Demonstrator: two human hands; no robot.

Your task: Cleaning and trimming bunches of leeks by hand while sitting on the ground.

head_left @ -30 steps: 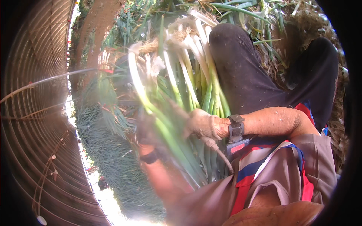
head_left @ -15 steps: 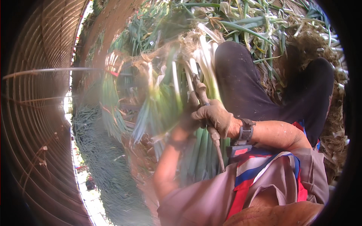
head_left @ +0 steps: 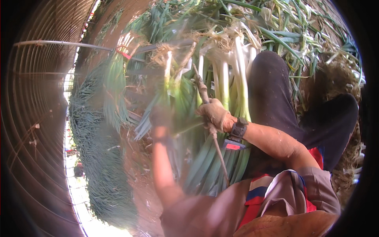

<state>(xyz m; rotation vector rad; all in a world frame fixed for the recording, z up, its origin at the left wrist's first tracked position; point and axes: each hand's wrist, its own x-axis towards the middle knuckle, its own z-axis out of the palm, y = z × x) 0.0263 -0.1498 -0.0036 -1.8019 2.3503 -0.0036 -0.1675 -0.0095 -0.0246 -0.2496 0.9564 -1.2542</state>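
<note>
My gloved right hand is closed around a long thin brown rod-like tool, thicker and knobbly in the middle. The tool slants from its narrow tip among the white stalks to a thin end near my shirt. Beneath it lies a row of long green onions, roots away from me and leaves toward my body. My left hand is over the leaves of other green onions to the left. Motion smears its fingers, so whether it grips any leaves cannot be made out. A watch-like strap circles my right wrist.
A tied bunch of green onions with a red band lies at the left, beside a big heap of green leaves. Loose onions and trimmings cover the ground beyond my bent knees. A ribbed curved wall rises far left.
My left hand has moved left, away from my right hand, over the leaves. My right hand has shifted slightly left in view, still holding the tool. The whole view has shifted somewhat.
</note>
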